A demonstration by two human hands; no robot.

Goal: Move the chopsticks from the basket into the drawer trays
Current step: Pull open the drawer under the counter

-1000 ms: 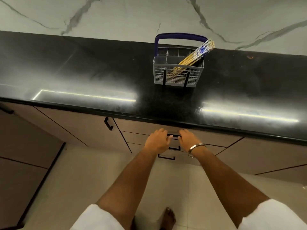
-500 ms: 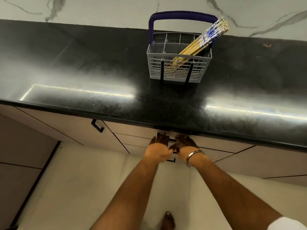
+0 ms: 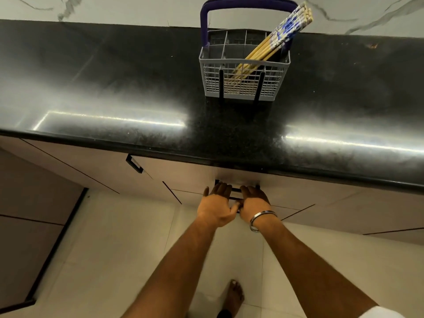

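Observation:
A grey wire cutlery basket (image 3: 243, 88) with a purple handle stands on the black countertop (image 3: 137, 88) near the wall. Several yellow chopsticks (image 3: 270, 44) with blue-patterned tops lean to the right inside it. Below the counter's front edge, my left hand (image 3: 218, 205) and my right hand (image 3: 254, 203) are side by side at the top drawer. The fingers of both hook round its black bar handle (image 3: 236, 190). A metal bangle sits on my right wrist. The drawer's inside and its trays are hidden.
A marble wall runs behind the counter. Beige cabinet fronts lie under the counter, with another black handle (image 3: 134, 164) to the left. More drawer fronts sit below my hands. My bare foot (image 3: 234, 294) stands on the pale tiled floor.
I have stepped closer to the counter, so the basket looms larger. Both hands have gone from resting on the drawer front to hooking their fingers on the top handle.

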